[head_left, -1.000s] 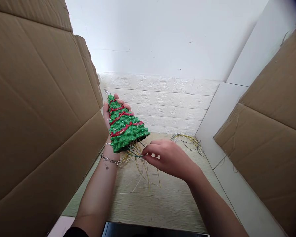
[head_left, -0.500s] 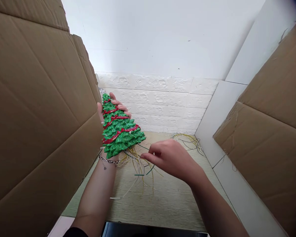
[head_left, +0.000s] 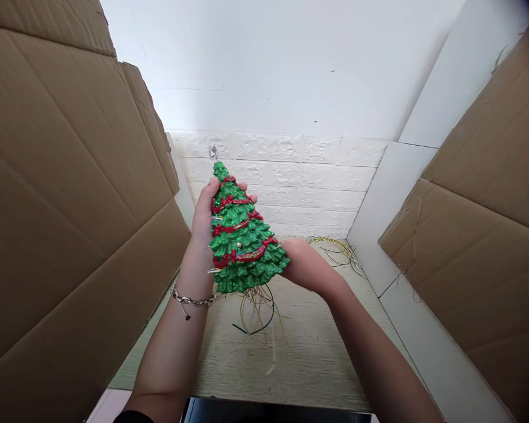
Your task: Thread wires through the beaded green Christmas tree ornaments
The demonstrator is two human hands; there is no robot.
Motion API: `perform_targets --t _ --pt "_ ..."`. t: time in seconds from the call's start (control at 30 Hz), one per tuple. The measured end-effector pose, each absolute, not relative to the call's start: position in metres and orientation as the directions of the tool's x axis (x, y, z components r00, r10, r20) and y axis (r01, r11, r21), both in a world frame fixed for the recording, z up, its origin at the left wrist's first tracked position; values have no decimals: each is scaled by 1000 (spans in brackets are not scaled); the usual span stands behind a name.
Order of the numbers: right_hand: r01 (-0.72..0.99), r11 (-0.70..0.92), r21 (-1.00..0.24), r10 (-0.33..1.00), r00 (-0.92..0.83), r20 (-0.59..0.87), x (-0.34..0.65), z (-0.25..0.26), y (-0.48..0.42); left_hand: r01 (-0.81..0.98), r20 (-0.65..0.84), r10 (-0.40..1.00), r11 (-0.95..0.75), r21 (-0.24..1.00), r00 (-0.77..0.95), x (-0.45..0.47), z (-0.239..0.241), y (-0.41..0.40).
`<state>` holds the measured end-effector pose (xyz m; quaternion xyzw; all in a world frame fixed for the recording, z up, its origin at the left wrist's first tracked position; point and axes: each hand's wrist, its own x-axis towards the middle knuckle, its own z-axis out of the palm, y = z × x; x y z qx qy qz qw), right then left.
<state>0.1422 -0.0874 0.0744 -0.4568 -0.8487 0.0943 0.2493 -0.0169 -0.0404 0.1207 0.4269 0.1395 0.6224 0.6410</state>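
A green glittery Christmas tree figure (head_left: pixel 242 235) with red garlands leans in my left hand (head_left: pixel 203 220). The thumb rests along the tree's left side, and fingertips show on its upper right. At the lower right edge my right hand (head_left: pixel 306 264) reaches behind the tree, which hides its fingers. Thin yellow, white and dark green wires (head_left: pixel 258 314) hang below the base. A clear looped piece (head_left: pixel 214 153) stands out at the tip. Small wire ends (head_left: pixel 214 270) poke out from the left side.
A coil of yellow and dark wires (head_left: pixel 335 249) lies on the wooden table (head_left: pixel 308 358) by the back right corner. Cardboard panels (head_left: pixel 70 194) rise on the left, with another cardboard sheet (head_left: pixel 476 252) at the right. A white brick-pattern wall (head_left: pixel 286 176) closes off the back.
My left hand has moved the tree to the right and turned it more upright. My right hand has gone from beside the wires to behind the tree's lower right edge.
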Motion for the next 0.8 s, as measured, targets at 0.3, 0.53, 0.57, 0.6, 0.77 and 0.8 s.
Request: perform_targets --t 0.3,0.53,0.57,0.6,0.77,0.8 --pt "619 658 -430 753 -518 406 147 56 -61 -514 380 918 -380 769 -109 -14 116 -31" --pt "653 657 -377 751 -524 401 140 51 -59 -352 527 836 -544 762 -151 -25 115 -20" --pt "675 647 -355 758 -516 400 139 52 -60 -343 534 834 -546 765 -137 -27 114 -19" --pt "699 631 -336 768 -503 397 138 52 -61 -335 538 834 -545 768 -125 -29 114 -17" --pt "813 502 -294 847 -392 360 135 55 -63 -316 557 827 -550 773 -77 -41 112 -13" --pt "828 477 -294 860 -372 348 135 56 -63 -311 558 827 -549 776 -67 -43 112 -13"
